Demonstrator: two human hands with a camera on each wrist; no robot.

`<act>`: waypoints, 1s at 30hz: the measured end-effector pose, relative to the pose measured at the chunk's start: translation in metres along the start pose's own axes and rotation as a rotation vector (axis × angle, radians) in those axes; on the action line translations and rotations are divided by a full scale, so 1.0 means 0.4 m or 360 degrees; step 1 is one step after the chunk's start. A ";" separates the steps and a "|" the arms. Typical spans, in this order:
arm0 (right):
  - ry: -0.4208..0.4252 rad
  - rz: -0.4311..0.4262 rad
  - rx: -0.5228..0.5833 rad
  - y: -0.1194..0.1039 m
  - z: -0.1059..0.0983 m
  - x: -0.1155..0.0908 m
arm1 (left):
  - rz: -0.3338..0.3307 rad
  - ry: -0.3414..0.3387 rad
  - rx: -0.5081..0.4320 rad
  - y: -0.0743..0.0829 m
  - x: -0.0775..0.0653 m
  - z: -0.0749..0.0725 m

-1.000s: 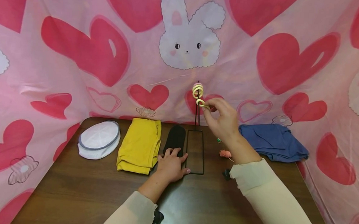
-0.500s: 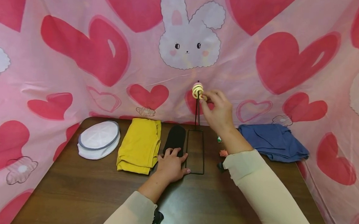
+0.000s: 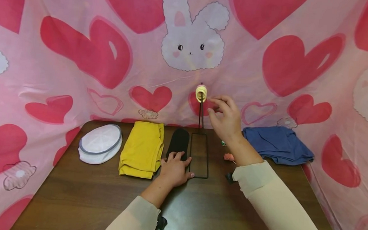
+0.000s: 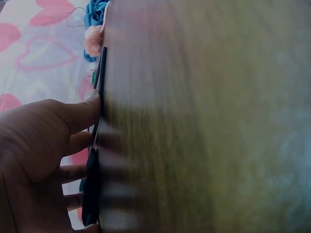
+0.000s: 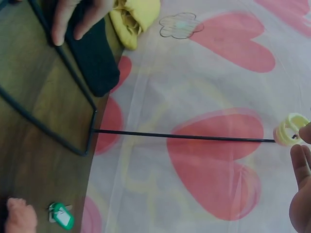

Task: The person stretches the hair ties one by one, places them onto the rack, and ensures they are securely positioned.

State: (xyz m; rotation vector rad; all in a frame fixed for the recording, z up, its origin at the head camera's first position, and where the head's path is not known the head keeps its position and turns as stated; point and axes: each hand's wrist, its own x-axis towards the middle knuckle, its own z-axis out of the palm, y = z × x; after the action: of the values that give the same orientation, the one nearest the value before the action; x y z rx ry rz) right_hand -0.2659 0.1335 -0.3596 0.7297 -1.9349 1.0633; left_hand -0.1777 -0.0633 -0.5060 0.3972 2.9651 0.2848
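Note:
A thin black wire stand (image 3: 208, 155) has a rectangular base on the table and a tall upright at its back. Yellow rings that look like hair ties (image 3: 201, 94), with a pink one behind, hang bunched on its top arm. Just right of them is my right hand (image 3: 226, 119), fingers bent and nothing held between them. In the right wrist view its fingertips are close to the rings (image 5: 294, 124); contact is unclear. My left hand (image 3: 172, 169) rests with spread fingers on a long black sock-like item (image 3: 180, 139), its thumb on the base wire.
On the table (image 3: 84, 193), a white round cloth item with a blue-grey rim (image 3: 101, 140) and a folded yellow cloth (image 3: 142, 149) lie left. A pink ruffled item (image 3: 229, 156), a green key tag (image 5: 63, 216) and a folded blue cloth (image 3: 278, 144) lie right.
My right hand has lifted a yellow ring onto the stand's arm, let it go beside the others and drawn slightly back to the right. My left hand has stayed in place.

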 end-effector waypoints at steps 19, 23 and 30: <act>-0.0125 0.0023 -0.0088 0.026 -0.124 -0.169 | 0.0016 -0.0010 -0.0020 -0.002 0.004 0.000; -0.0250 0.0068 -0.0116 0.037 -0.164 -0.203 | 0.0012 0.0000 -0.0006 -0.001 0.003 -0.002; -0.0369 0.0073 -0.0169 0.052 -0.215 -0.256 | -0.0004 0.0004 -0.0004 -0.001 0.001 -0.002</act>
State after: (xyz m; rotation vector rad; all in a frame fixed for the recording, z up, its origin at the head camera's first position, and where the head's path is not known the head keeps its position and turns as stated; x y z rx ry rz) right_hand -0.1975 0.2294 -0.4264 0.7805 -2.1968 0.9282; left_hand -0.1781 -0.0636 -0.5055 0.3927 2.9670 0.2891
